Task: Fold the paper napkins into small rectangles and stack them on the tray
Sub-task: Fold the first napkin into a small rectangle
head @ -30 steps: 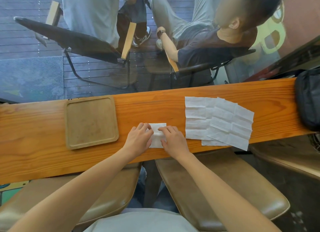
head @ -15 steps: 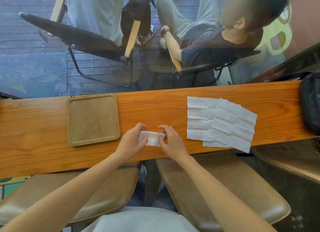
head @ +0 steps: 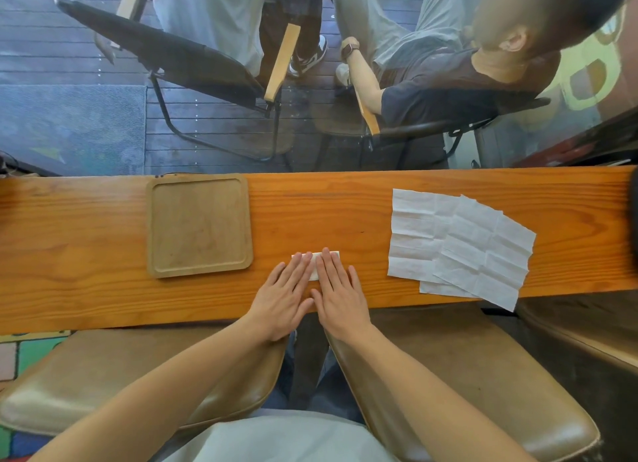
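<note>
A small folded white napkin (head: 315, 272) lies on the wooden counter (head: 345, 206), mostly hidden under my fingers. My left hand (head: 283, 296) and my right hand (head: 340, 289) rest flat on it side by side, palms down, fingers straight and pressing. The square wooden tray (head: 198, 225) sits just left of my hands with nothing on it. To the right, a few unfolded creased napkins (head: 459, 244) lie overlapping, and the lowest one hangs over the counter's near edge.
A black bag (head: 633, 213) pokes in at the counter's right end. Two tan padded stools (head: 466, 375) stand below the near edge. Beyond the far edge, behind glass, people sit on dark chairs (head: 193, 64).
My hands pinched and folded the napkin over to a narrower rectangle, then opened and laid flat on it. The view has moved closer to the counter.
</note>
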